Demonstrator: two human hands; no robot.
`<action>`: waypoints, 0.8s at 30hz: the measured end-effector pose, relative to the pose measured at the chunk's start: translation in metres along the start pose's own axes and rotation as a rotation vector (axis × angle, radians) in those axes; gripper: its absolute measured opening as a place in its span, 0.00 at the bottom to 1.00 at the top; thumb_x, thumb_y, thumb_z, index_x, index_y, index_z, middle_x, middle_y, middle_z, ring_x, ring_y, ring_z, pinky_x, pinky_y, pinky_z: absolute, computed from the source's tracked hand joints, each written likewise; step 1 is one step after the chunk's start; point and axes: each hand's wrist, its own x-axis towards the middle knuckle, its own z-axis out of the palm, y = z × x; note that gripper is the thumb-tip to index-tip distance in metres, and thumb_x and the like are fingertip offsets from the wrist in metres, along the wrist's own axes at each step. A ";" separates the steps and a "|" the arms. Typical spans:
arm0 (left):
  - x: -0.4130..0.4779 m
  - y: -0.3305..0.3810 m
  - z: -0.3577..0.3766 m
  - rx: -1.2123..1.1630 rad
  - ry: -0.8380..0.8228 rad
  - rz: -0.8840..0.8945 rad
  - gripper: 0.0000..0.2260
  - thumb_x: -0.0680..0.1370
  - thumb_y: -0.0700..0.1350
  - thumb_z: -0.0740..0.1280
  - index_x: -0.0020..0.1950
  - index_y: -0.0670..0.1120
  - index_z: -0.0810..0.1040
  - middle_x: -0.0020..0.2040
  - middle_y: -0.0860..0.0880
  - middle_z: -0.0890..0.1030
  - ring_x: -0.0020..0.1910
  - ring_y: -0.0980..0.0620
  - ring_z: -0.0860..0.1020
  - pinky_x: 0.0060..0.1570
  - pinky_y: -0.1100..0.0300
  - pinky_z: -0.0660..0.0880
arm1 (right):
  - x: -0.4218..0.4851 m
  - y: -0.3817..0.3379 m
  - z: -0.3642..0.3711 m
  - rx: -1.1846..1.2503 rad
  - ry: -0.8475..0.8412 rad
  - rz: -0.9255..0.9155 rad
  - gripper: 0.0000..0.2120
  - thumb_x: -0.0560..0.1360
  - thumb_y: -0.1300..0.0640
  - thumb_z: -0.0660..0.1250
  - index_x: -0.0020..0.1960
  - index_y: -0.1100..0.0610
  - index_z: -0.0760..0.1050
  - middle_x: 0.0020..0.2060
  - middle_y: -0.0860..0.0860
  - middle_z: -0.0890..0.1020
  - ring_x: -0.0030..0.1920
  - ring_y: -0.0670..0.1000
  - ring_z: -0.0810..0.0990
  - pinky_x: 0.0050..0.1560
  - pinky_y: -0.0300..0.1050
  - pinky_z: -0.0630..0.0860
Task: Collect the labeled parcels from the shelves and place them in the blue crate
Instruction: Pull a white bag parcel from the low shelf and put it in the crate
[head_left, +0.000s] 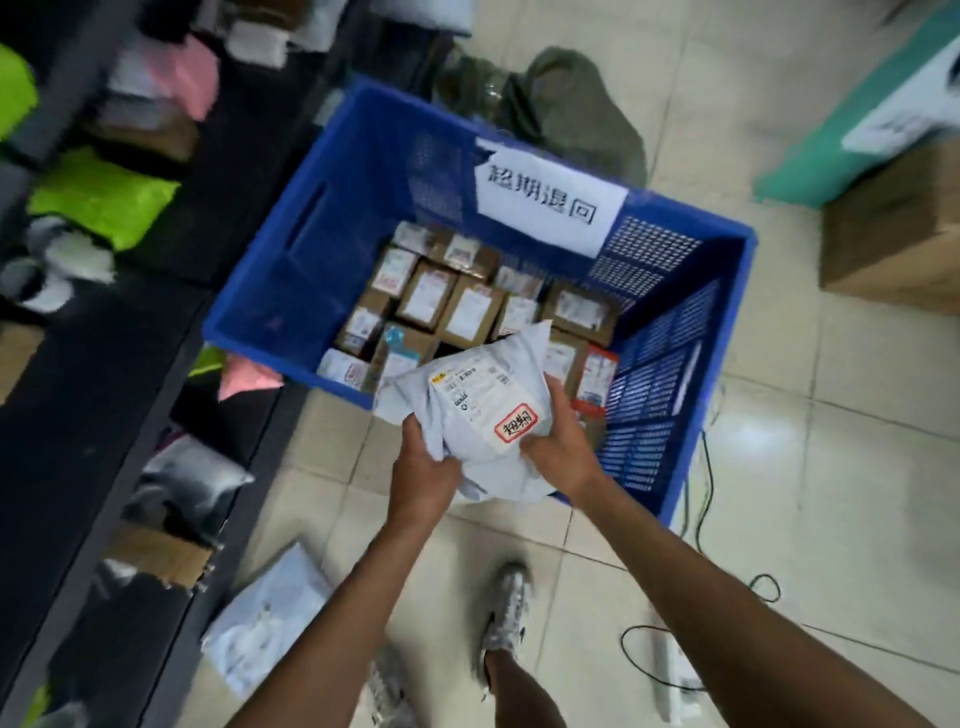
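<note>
A pale grey soft mailer (483, 415) is held above the near rim of the blue crate (270, 291), clamped between both hands. The left hand (423, 467) is closed on its lower left edge at about 7 o'clock of the parcel, and the right hand (563, 447) is closed on its right edge at about 4 o'clock. A white shipping label (480, 395) is seen on the mailer's upper face, with a red-bordered sticker (515, 423) carrying handwritten characters at the label's lower right.

The crate is set on the tiled floor (779, 467), at 12 o'clock from the hands. A white paper sign (545, 202) with printed characters is fixed to its far wall. The bottom of the crate is covered by small brown cardboard boxes (452, 306), packed touching one another in rows, each with a white label on top. A box with red print (595, 379) is seen at the right end of the near row, just beside the right hand.

At 9 o'clock, dark shelves (104, 364) are filled with soft parcels: lime green bags (98, 200), a pink one (192, 78) and grey ones; details are blurred. Another pale mailer (265, 618) is lying on the floor at 7 o'clock, against the shelf base. A large cardboard box (893, 234) is standing at 2 o'clock, well apart from the crate. A dark olive bag (571, 109) is lying behind the crate at 12 o'clock.
</note>
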 end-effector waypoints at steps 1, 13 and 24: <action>0.007 0.015 0.021 -0.034 -0.039 0.004 0.22 0.73 0.33 0.67 0.64 0.46 0.67 0.56 0.45 0.79 0.55 0.44 0.79 0.47 0.56 0.74 | 0.014 -0.005 -0.024 -0.036 0.032 0.028 0.35 0.67 0.60 0.68 0.71 0.52 0.62 0.61 0.49 0.76 0.61 0.49 0.76 0.61 0.51 0.74; 0.176 0.040 0.152 0.320 -0.614 -0.127 0.58 0.64 0.58 0.80 0.81 0.50 0.44 0.80 0.46 0.57 0.78 0.45 0.59 0.75 0.46 0.61 | 0.148 0.051 -0.141 -0.306 0.120 0.246 0.37 0.67 0.69 0.67 0.67 0.41 0.61 0.56 0.54 0.79 0.49 0.60 0.83 0.46 0.65 0.81; 0.273 -0.023 0.190 0.365 -0.797 -0.088 0.67 0.52 0.64 0.83 0.81 0.55 0.45 0.78 0.51 0.64 0.73 0.50 0.67 0.72 0.49 0.66 | 0.188 0.158 -0.092 -0.491 -0.313 0.273 0.31 0.72 0.63 0.71 0.71 0.51 0.63 0.62 0.54 0.77 0.59 0.58 0.78 0.58 0.50 0.75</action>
